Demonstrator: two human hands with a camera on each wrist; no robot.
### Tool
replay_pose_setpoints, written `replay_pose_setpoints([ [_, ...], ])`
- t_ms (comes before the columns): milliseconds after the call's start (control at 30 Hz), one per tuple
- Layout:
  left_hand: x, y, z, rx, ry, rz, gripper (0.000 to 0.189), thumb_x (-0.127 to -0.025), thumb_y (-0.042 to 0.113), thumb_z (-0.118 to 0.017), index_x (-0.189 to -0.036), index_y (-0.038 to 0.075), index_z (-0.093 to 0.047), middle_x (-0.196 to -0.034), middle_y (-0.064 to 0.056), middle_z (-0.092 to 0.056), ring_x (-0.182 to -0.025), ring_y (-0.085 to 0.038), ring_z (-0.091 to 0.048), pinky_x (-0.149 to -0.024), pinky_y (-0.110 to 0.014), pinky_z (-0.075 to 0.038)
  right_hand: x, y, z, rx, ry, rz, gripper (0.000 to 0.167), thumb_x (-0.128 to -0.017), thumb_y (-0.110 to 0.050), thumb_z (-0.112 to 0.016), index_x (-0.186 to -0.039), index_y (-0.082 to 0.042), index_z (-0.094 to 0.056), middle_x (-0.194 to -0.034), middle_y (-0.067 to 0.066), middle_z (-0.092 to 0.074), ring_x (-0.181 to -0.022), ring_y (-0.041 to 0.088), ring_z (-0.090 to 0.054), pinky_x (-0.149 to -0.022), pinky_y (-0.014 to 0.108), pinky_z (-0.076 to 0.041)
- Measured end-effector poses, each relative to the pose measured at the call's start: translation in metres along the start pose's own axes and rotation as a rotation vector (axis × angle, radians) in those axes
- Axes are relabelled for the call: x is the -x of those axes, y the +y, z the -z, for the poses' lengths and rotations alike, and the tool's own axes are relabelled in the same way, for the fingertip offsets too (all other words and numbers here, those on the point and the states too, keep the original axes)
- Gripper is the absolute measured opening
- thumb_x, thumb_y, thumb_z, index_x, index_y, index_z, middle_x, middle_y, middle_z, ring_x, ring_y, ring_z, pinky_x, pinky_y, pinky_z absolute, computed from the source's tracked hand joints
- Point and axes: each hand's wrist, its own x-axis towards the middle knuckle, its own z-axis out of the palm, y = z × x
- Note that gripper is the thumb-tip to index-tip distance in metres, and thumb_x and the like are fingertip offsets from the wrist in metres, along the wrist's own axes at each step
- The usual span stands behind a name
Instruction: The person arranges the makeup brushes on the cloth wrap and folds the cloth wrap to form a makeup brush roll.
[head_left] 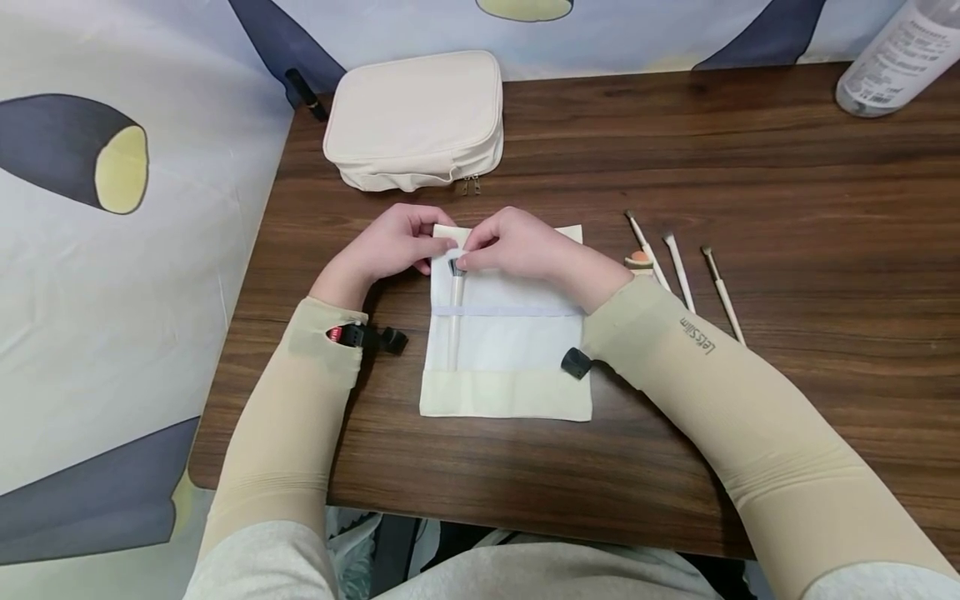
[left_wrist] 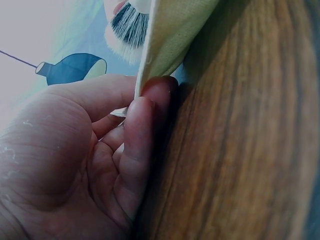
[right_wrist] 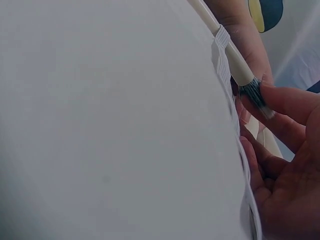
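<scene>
A cream fabric brush roll [head_left: 517,350] lies unfolded in front of me, with a lilac-white elastic band [head_left: 517,312] across its middle. One makeup brush [head_left: 455,312] with a pale handle runs along its left side, under the band, bristles toward the far end. My left hand [head_left: 397,242] pinches the roll's far left edge between thumb and fingers, as the left wrist view shows. With thumb and index finger, my right hand [head_left: 517,242] pinches the brush at its dark bristles [right_wrist: 255,94]. The handle's lower end reaches the roll's folded bottom flap [head_left: 506,395].
Behind the roll stands a white zipped case [head_left: 416,112], with a black tube [head_left: 305,93] at its left. Three slim brushes [head_left: 678,271] lie right of the roll, beside a small orange-topped item [head_left: 639,259] partly behind my right arm. A clear bottle [head_left: 892,62] stands far right.
</scene>
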Motion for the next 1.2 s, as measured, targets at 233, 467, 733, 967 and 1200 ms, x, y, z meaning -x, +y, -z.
replay_pose_setpoints([
  [233, -0.001, 0.001, 0.000, -0.010, 0.001, -0.002, 0.012, -0.096, 0.010, -0.070, -0.107, 0.005, -0.073, -0.084, -0.006, -0.072, -0.065, -0.013, -0.063, -0.055, -0.027, -0.059, 0.000, 0.000, 0.001, 0.023, -0.012, 0.002, 0.016, -0.094, -0.035, -0.077, -0.092, -0.019, -0.081, -0.099, -0.004, -0.072, -0.093, 0.015, -0.056, -0.080, 0.027, -0.042],
  [467, 0.000, 0.002, 0.000, -0.024, 0.002, 0.014, 0.013, -0.096, 0.012, -0.071, -0.107, 0.006, -0.073, -0.084, -0.007, -0.071, -0.067, -0.013, -0.063, -0.056, -0.027, -0.059, 0.001, -0.002, 0.001, 0.053, -0.004, 0.014, 0.019, -0.097, -0.031, -0.072, -0.103, -0.015, -0.078, -0.105, 0.000, -0.072, -0.097, 0.016, -0.058, -0.087, 0.028, -0.045],
  [733, 0.001, 0.000, -0.001, -0.019, 0.004, 0.023, 0.014, -0.097, 0.014, -0.072, -0.108, 0.007, -0.073, -0.083, -0.006, -0.070, -0.069, -0.013, -0.063, -0.058, -0.028, -0.060, 0.008, -0.009, 0.015, -0.003, 0.034, -0.007, 0.022, -0.101, -0.026, -0.066, -0.117, -0.011, -0.067, -0.102, 0.005, -0.068, -0.090, 0.018, -0.062, -0.082, 0.029, -0.051],
  [967, -0.001, 0.001, 0.000, -0.001, 0.000, 0.024, 0.014, -0.096, 0.013, -0.072, -0.108, 0.006, -0.073, -0.082, -0.005, -0.069, -0.068, -0.013, -0.063, -0.057, -0.028, -0.059, 0.019, -0.020, 0.034, -0.022, 0.082, 0.023, 0.019, -0.101, -0.022, -0.065, -0.115, -0.010, -0.069, -0.103, 0.010, -0.070, -0.089, 0.019, -0.064, -0.078, 0.029, -0.052],
  [1200, 0.001, 0.000, 0.000, -0.017, -0.005, 0.035, 0.013, -0.097, 0.016, -0.073, -0.108, 0.009, -0.073, -0.081, -0.004, -0.068, -0.068, -0.014, -0.064, -0.058, -0.028, -0.060, 0.035, -0.032, 0.047, -0.053, 0.100, 0.047, 0.019, -0.102, -0.021, -0.064, -0.116, -0.009, -0.068, -0.103, 0.014, -0.069, -0.087, 0.022, -0.067, -0.081, 0.032, -0.060],
])
